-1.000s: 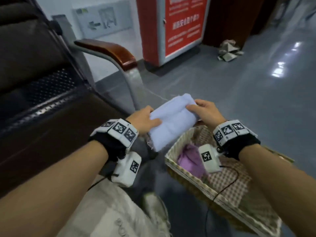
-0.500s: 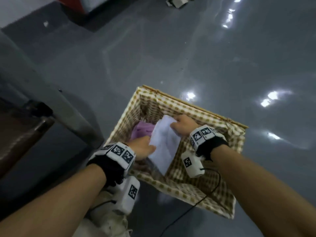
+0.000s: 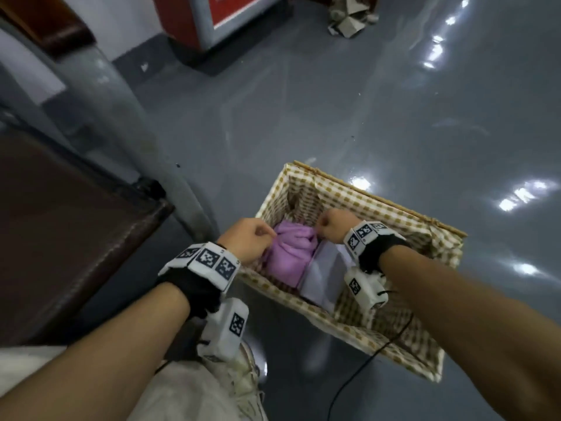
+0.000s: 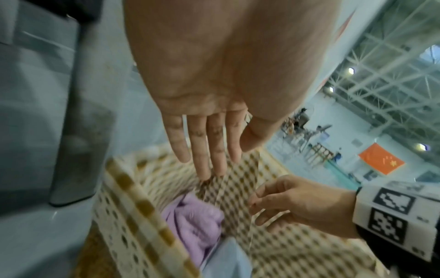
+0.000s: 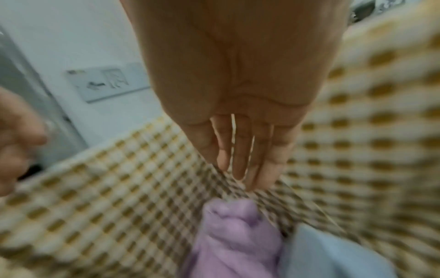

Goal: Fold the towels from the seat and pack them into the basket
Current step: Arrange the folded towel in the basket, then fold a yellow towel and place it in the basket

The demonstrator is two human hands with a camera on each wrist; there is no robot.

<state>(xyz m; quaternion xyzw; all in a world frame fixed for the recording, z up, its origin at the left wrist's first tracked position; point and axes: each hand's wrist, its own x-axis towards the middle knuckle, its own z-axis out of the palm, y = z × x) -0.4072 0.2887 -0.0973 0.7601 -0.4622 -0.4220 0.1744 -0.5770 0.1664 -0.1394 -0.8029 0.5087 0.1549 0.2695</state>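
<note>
A wicker basket (image 3: 379,205) with a checked liner stands on the floor. A crumpled purple towel (image 3: 288,253) lies at its left end. Beside it on the right lies a folded pale blue towel (image 3: 324,275). My left hand (image 3: 249,238) hovers at the purple towel's left edge, over the basket's near rim. My right hand (image 3: 334,227) hovers at that towel's right edge. In the left wrist view my left hand (image 4: 209,165) has straight fingers and holds nothing. The right wrist view shows my right hand (image 5: 243,169) just as bare, above the purple towel (image 5: 233,240).
The dark brown seat (image 3: 60,238) fills the left side, its grey metal leg (image 3: 130,132) just left of the basket. A red stand (image 3: 212,13) and crumpled paper (image 3: 352,16) sit far back. A black cable (image 3: 364,360) trails over the basket's near end.
Both hands carried the folded pale blue towel from beside the seat down into the basket and let it go. It now lies next to the purple towel.
</note>
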